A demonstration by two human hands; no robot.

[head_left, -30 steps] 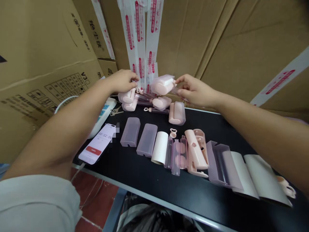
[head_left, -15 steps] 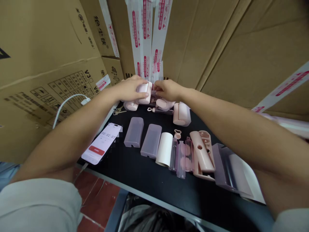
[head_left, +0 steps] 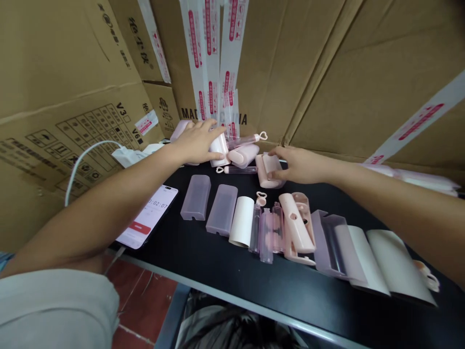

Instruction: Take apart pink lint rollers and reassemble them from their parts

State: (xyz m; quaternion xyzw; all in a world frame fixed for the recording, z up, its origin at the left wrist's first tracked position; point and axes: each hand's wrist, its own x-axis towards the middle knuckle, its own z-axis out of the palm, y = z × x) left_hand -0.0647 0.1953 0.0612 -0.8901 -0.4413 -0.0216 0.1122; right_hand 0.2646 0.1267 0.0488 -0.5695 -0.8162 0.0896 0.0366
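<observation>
My left hand (head_left: 199, 141) is at the back of the black table, its fingers and thumb around a pale pink rounded case (head_left: 219, 149). To the right, my right hand (head_left: 296, 164) has its thumb and fingers on another pale pink case (head_left: 267, 170), which rests on the table. Between the hands lie a third pink case (head_left: 246, 156), a clear pink tube with a heart-shaped loop (head_left: 244, 141) and a darker tube with a similar loop (head_left: 240, 170). My left hand partly hides a lilac piece (head_left: 180, 130) behind it.
Nearer me stand two translucent lilac covers (head_left: 196, 198), a white paper roll (head_left: 241, 221), several clear pink tubes (head_left: 266, 237), pink shell halves (head_left: 297, 223), a lilac cover (head_left: 329, 242) and more white rolls (head_left: 394, 261). A phone (head_left: 148, 218) lies left. Cardboard walls (head_left: 308, 63) rise behind.
My right hand has moved right, from beside my left hand onto the right-hand pink case. The loop-ended clear tube at the back now shows. My left hand stays on its case.
</observation>
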